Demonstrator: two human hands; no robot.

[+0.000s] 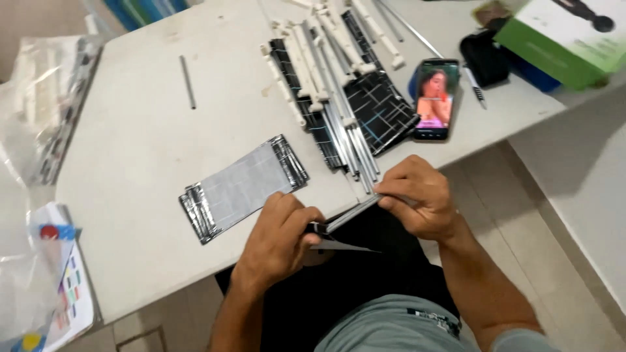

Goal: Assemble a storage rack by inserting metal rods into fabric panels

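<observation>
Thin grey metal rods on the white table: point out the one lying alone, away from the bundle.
It is the short grey metal rod on the bare far-left part of the white table. The other rods lie bundled by the black patterned sheets.

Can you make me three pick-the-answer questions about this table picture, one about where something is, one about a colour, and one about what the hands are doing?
1. Where does the phone lie?
A. On the floor
B. On the table, right of the pile of black sheets
C. In the left hand

2. What colour is the box at the table's far right corner?
A. Green and white
B. Red
C. Yellow

3. What are the two hands doing?
A. Resting flat on the table
B. Holding the phone
C. Both gripping one thin grey strip

Answers:
1. B: the phone rests on the table beside the black sheets.
2. A: its side is green and its top white.
3. C: the left hand and right hand each pinch an end of the grey strip.
</observation>
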